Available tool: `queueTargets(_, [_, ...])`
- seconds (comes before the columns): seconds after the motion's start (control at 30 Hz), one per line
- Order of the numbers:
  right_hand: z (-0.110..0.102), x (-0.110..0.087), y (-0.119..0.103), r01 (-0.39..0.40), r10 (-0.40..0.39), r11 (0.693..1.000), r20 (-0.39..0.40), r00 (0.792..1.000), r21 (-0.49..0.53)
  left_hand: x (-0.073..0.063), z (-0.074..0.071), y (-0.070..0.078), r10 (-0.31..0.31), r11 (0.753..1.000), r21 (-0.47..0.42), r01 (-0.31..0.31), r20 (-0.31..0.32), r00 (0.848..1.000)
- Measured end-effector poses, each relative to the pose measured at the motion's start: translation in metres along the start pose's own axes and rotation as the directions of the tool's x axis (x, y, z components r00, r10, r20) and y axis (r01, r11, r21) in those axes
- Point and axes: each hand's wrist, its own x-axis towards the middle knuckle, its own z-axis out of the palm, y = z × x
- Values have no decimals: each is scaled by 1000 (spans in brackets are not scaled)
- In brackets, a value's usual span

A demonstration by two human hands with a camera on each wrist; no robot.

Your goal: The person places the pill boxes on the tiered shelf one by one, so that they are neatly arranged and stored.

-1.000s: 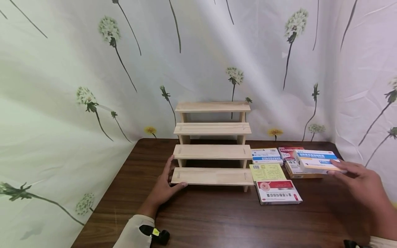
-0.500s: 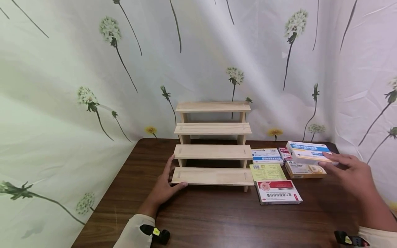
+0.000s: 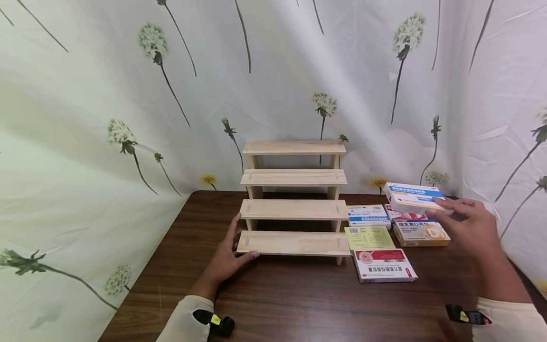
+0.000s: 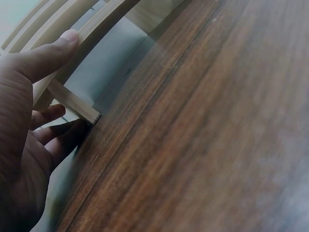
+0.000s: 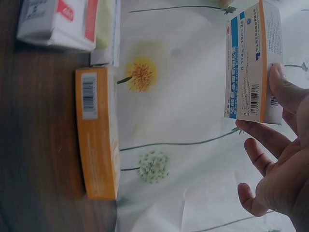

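Observation:
My right hand [image 3: 472,228] pinches a white, blue and orange medicine box [image 3: 414,197] at its right end, thumb against fingers. The box hangs in the air above the other medicine boxes, and in the right wrist view the medicine box [image 5: 251,63] is clear of the table. My left hand [image 3: 226,259] holds the left end of the lowest step of a four-tier wooden display stand [image 3: 292,243]. Its thumb lies on the step's front edge, while the other fingers reach round the end; the left wrist view shows the thumb [image 4: 53,55] against the wood.
Right of the stand lie a white-and-blue box [image 3: 367,216], a yellow-green box [image 3: 369,237], a red-and-white box [image 3: 382,266], an orange-and-white box [image 3: 420,233] and a partly hidden pink-red box [image 3: 395,213]. A flower-print curtain [image 3: 273,85] hangs behind the brown table [image 3: 299,304].
My right hand has carried the medicine box leftward and upward, uncovering more of the orange-and-white box beneath. My left hand stays on the stand.

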Motion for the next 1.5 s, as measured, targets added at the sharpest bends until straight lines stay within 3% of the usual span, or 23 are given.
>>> queueTargets(0.7, [26,26,-36,93,-89,994,-63,994,64,-1,0,-1,8,1000,-1,-8,0,1000])
queueTargets(1.03, [39,40,-70,128,-108,985,-158,982,118,-1,0,-1,-1,1000,6,1,1,1000])
queueTargets(1.33, [51,47,-100,134,-99,976,-196,976,172,-1,1,0,-11,1000,8,11,0,1000])
queueTargets(1.5, [60,52,-121,218,-173,955,-222,960,199,0,1,0,-3,1000,3,3,1,1000])
